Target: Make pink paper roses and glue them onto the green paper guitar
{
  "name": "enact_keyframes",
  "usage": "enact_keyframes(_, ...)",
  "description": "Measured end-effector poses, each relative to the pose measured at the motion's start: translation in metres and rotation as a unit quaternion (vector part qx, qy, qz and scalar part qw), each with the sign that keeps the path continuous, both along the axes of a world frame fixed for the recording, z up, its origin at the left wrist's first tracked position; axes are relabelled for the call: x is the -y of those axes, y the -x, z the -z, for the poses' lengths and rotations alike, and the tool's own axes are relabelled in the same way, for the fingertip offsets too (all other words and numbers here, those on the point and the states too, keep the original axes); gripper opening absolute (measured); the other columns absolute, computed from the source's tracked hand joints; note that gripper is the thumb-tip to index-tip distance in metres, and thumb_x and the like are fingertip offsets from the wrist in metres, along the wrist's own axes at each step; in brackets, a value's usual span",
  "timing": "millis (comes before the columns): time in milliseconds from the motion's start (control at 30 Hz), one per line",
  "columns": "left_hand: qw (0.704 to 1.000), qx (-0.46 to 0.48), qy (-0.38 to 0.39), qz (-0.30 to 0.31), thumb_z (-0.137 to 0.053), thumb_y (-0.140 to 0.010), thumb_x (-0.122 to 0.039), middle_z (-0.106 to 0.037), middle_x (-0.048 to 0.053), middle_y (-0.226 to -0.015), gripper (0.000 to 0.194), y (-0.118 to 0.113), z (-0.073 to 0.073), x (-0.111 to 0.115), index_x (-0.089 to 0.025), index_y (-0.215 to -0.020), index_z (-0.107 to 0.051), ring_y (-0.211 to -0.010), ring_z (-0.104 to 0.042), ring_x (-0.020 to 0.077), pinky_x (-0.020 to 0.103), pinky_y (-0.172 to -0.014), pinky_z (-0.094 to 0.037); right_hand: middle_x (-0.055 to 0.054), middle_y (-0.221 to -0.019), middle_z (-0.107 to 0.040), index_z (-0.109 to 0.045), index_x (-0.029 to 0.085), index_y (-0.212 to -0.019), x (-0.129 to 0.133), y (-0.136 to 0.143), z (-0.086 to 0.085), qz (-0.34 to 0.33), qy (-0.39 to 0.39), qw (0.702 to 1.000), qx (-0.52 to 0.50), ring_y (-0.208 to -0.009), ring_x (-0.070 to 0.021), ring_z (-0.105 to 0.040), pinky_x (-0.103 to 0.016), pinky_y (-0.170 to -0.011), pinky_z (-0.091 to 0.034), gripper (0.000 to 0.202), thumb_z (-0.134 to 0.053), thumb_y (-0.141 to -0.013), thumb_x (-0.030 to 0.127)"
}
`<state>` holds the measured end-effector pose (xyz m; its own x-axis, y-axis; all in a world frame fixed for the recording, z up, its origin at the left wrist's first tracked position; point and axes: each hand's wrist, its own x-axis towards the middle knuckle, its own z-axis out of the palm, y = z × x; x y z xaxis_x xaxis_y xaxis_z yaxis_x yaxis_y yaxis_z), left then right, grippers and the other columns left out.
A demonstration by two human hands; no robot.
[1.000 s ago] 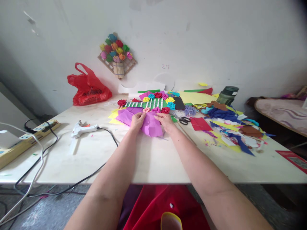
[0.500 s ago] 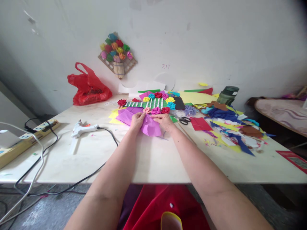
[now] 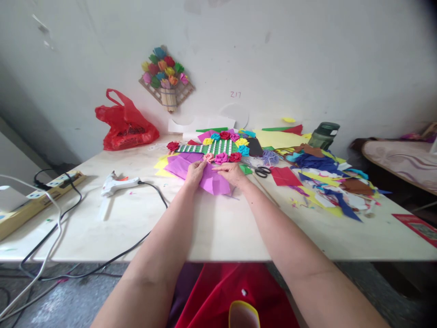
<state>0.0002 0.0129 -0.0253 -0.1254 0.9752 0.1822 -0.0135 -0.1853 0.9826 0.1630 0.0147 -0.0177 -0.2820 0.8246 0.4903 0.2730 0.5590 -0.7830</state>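
Observation:
A sheet of purple paper [image 3: 215, 184] is raised a little off the table and bent between my hands. My left hand [image 3: 195, 173] is closed on its left part, thumb uppermost. At the sheet's right side, my right hand [image 3: 232, 174] has thumb and fingers pressed together on the paper's upper edge; the fingertips are partly hidden. Just beyond lies a green guitar-shaped craft [image 3: 196, 149] with white strips, bordered by paper roses [image 3: 221, 157] in pink, red, yellow and blue. More purple paper [image 3: 177, 165] lies flat left of my left hand.
A white glue gun [image 3: 118, 183] with its black cord lies left, near a power strip [image 3: 58, 189]. To the right are black scissors [image 3: 263, 171], a thin stick [image 3: 266, 190], red paper [image 3: 285, 176] and a heap of scraps [image 3: 317, 164]. Behind them stands a green bottle [image 3: 325, 135].
My right fingers have shifted slightly left along the paper's edge. The sheet's lower right part has spread a little to the right. My left hand keeps its place.

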Motion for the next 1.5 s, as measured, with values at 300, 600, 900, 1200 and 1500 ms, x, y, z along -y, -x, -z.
enact_keyframes(300,0.999,-0.022,-0.01,0.038,-0.073,-0.06,-0.053,-0.052,-0.002,-0.05,0.043,0.003,0.009,-0.007,-0.015,-0.062,-0.054,-0.042,-0.044,0.0078,0.02,-0.04,-0.03,-0.002,-0.076,-0.072,-0.076,0.025,-0.073,0.001,0.0,-0.002,0.002,-0.022,0.999,0.024,-0.076,-0.0185,-0.064,-0.034,-0.08,-0.05,0.027,-0.056,-0.067,0.007)
enact_keyframes(600,0.998,0.007,-0.035,0.057,-0.073,-0.061,-0.052,-0.054,-0.002,-0.053,0.041,0.0,0.01,-0.006,-0.015,-0.064,-0.054,-0.044,-0.046,0.008,0.02,-0.041,-0.033,0.0,-0.071,-0.065,-0.068,0.02,-0.082,0.008,-0.005,-0.009,-0.003,0.124,0.988,-0.096,-0.068,-0.0134,-0.058,-0.024,-0.064,-0.044,0.021,-0.055,-0.076,0.035)
enact_keyframes(900,0.994,0.022,-0.036,0.097,-0.075,-0.06,-0.052,-0.06,-0.001,-0.06,0.043,-0.003,0.005,-0.001,-0.014,-0.07,-0.058,-0.05,-0.051,0.0091,0.02,-0.046,-0.039,0.003,-0.057,-0.052,-0.059,0.015,-0.06,0.006,0.001,-0.001,-0.023,0.143,0.987,-0.063,-0.058,-0.0096,-0.045,-0.021,-0.057,-0.035,0.04,-0.061,-0.069,0.055)
enact_keyframes(1200,0.996,0.003,-0.032,0.087,-0.075,-0.059,-0.052,-0.055,-0.002,-0.055,0.043,-0.004,0.006,-0.002,-0.014,-0.066,-0.056,-0.047,-0.049,0.0087,0.02,-0.043,-0.035,0.005,-0.048,-0.031,-0.041,0.02,-0.047,-0.003,0.005,0.009,0.032,0.083,0.996,-0.01,-0.05,-0.0085,-0.027,-0.024,-0.049,-0.02,0.041,-0.057,-0.069,0.051)
enact_keyframes(1500,0.995,-0.002,-0.023,0.095,-0.073,-0.062,-0.053,-0.051,-0.004,-0.051,0.043,-0.005,0.004,0.0,-0.015,-0.066,-0.053,-0.043,-0.044,0.0071,0.019,-0.04,-0.029,0.005,-0.048,-0.032,-0.043,0.019,-0.05,0.0,0.006,0.006,0.042,0.076,0.996,-0.001,-0.05,-0.0087,-0.029,-0.024,-0.049,-0.021,0.039,-0.056,-0.07,0.05)
